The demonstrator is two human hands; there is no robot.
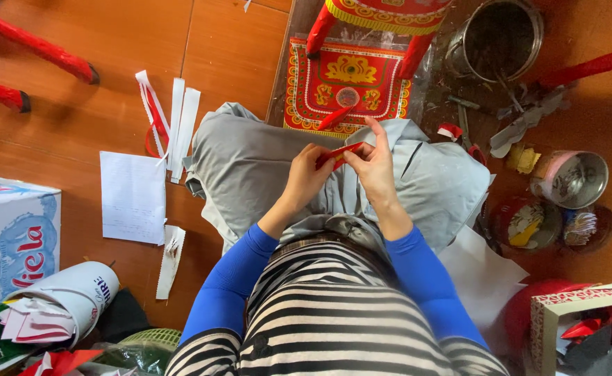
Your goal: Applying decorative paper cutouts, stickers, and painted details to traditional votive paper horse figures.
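Striped shirt (pixel 320 313) and blue sleeves (pixel 229 278) fill the foreground; beyond them, over the grey-trousered lap (pixel 250 160), both hands meet on a small red paper strip (pixel 336 153). Left hand (pixel 306 177) pinches one end, right hand (pixel 373 167) pinches the other, forefinger raised. Beyond the lap stands a red-and-gold patterned panel (pixel 344 87); right of the lap lie scissors (pixel 467 129) and tins (pixel 574 177). Pulled unevenly, I'd say the thin strip could tear or crease crooked.
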